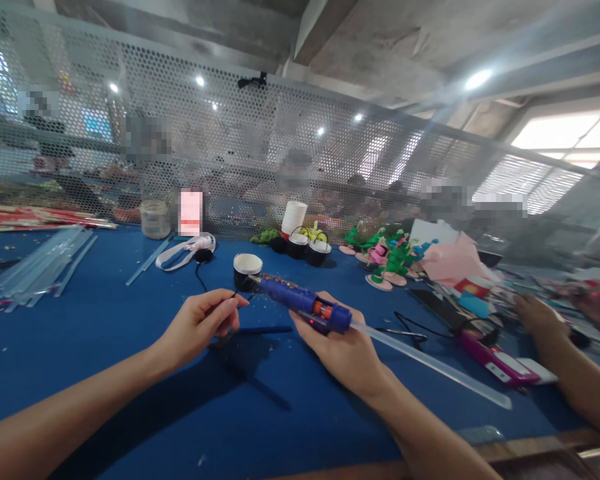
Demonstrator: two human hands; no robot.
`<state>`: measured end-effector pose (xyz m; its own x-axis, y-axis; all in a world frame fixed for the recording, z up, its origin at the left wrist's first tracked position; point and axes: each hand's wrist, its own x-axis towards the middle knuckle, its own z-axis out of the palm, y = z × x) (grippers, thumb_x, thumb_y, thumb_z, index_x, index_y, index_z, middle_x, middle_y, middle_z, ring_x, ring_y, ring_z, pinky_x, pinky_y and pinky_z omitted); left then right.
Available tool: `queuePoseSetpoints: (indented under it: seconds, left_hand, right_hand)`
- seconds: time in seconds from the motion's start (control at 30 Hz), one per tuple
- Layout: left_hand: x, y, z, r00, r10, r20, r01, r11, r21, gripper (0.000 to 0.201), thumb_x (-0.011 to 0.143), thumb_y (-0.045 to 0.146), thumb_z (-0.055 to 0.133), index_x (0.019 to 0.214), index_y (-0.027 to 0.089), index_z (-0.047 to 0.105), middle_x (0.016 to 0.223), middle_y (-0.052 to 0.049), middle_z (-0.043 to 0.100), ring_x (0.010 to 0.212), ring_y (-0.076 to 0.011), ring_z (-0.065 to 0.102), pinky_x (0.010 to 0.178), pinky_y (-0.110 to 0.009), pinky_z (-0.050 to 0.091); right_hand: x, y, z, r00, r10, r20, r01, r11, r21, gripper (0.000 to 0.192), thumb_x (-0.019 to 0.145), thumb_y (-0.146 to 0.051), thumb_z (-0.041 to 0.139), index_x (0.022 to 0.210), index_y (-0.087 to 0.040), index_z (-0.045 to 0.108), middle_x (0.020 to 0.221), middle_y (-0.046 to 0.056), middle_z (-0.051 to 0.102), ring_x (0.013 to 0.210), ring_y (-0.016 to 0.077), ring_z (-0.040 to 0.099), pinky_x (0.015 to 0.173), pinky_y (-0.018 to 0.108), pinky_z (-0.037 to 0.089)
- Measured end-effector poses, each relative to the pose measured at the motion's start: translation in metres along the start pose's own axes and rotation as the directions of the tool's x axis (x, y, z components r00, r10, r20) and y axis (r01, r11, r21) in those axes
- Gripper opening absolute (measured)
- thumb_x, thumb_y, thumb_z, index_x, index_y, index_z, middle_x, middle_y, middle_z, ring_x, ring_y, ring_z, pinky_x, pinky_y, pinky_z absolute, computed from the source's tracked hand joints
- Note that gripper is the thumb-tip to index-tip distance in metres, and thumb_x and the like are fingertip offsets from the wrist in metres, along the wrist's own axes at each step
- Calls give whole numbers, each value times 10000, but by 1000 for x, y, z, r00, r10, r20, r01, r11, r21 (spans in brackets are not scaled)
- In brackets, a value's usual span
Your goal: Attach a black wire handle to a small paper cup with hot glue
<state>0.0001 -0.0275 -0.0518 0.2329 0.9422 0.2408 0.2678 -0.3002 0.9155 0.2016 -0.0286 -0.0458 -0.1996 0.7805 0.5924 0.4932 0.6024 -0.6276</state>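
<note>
My right hand point(341, 348) grips a blue glue gun point(300, 301) with an orange trigger part; a long clear glue stick point(430, 363) sticks out of its back toward the lower right. The gun's nozzle points left at a small black cup with a white inside point(247, 269). My left hand point(200, 323) pinches a thin dark wire-like piece point(236, 293) right at the nozzle tip, just in front of that cup. Both hands hover above the blue table point(130, 373).
Clear glue sticks point(45, 267) lie at the left. Small black pots point(307, 248), white paper cups point(294, 217), a glass jar point(155, 219) and green-pink craft pieces point(390, 257) stand behind. A co-worker's arm point(560, 347) and a pink phone point(495, 360) are at the right. A perforated screen point(280, 147) backs the table.
</note>
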Motion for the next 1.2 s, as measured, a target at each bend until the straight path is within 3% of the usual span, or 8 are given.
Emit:
queuePoseSetpoints:
  seconds: [0.63, 0.97, 1.2]
  left_hand:
    - [2, 1, -3, 1000, -18, 2, 19, 993, -114, 232, 778, 332, 420, 788, 144, 557, 567, 25, 527, 450, -53, 418, 457, -192, 334]
    - [2, 2, -2, 997, -75, 7, 75, 969, -237, 226, 760, 336, 457, 774, 137, 564, 553, 24, 526, 426, -49, 416, 438, -190, 316]
    - [1, 6, -2, 990, -128, 59, 141, 880, -454, 177, 770, 275, 470, 751, 131, 571, 533, 21, 526, 395, -29, 383, 409, -158, 289]
  right_hand:
    - [4, -4, -3, 1000, -23, 16, 23, 999, -32, 112, 721, -265, 480, 672, -195, 553, 534, -2, 508, 486, 131, 477, 467, 245, 392]
    - [-2, 2, 3, 995, -97, 2, 97, 994, -52, 83, 718, -258, 504, 689, -196, 550, 566, -9, 543, 496, 116, 496, 473, 216, 411]
    - [3, 0, 0, 1000, -29, -7, 29, 1000, -4, 138, 719, -299, 497, 675, -186, 561, 548, -3, 554, 486, 122, 514, 479, 228, 432]
